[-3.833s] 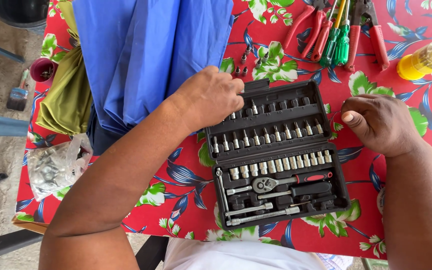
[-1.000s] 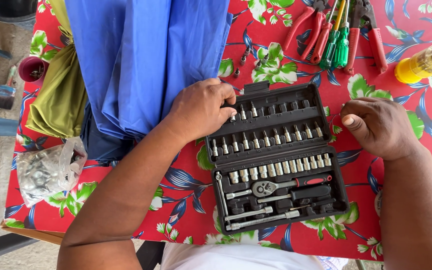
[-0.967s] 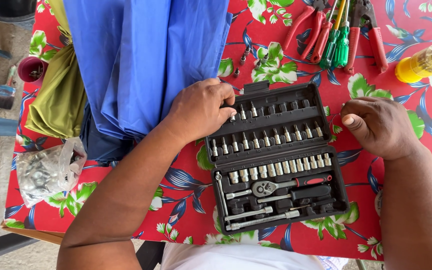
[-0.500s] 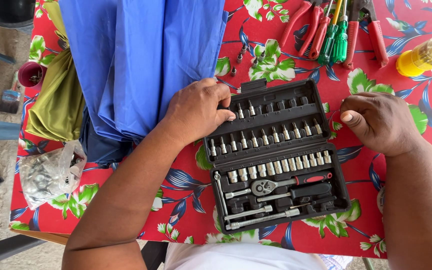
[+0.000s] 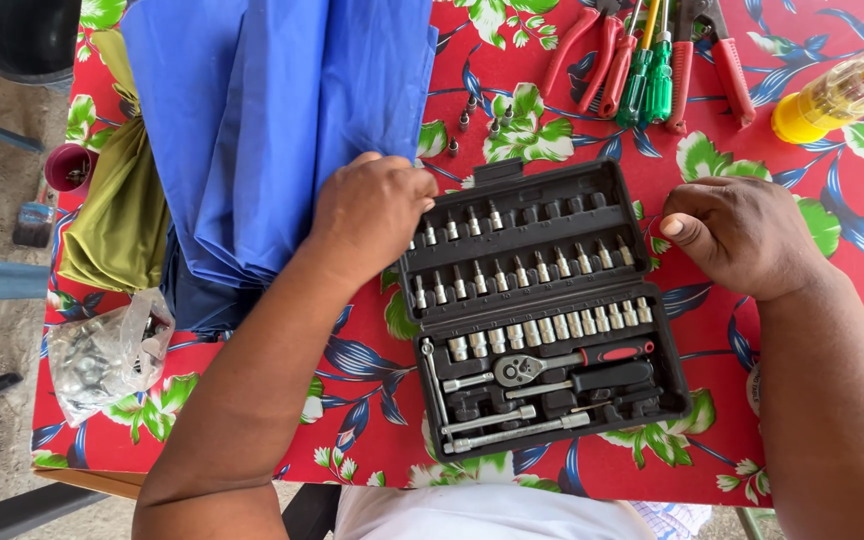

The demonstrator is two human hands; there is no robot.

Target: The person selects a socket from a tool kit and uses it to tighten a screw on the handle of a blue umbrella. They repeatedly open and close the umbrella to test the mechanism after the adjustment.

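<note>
An open black socket set case [image 5: 542, 310] lies on a red flowered tablecloth [image 5: 832, 210]. It holds rows of metal sockets and bits, a ratchet handle [image 5: 572, 362] and extension bars. My left hand [image 5: 372, 215] rests at the case's upper left corner, fingertips on the top row of bits. My right hand [image 5: 737, 235] lies on the cloth just right of the case, fingers curled, holding nothing that I can see.
Blue fabric [image 5: 272, 120] and olive fabric [image 5: 117, 220] cover the table's left part. Red-handled pliers [image 5: 592, 50], green screwdrivers [image 5: 647, 75] and a yellow screwdriver handle [image 5: 832, 95] lie at the top right. Loose bits [image 5: 472, 115] sit above the case. A plastic bag of metal parts [image 5: 102, 350] is at the left edge.
My left hand shifted slightly along the top left of the case. The view moved a little. My right hand stayed where it was.
</note>
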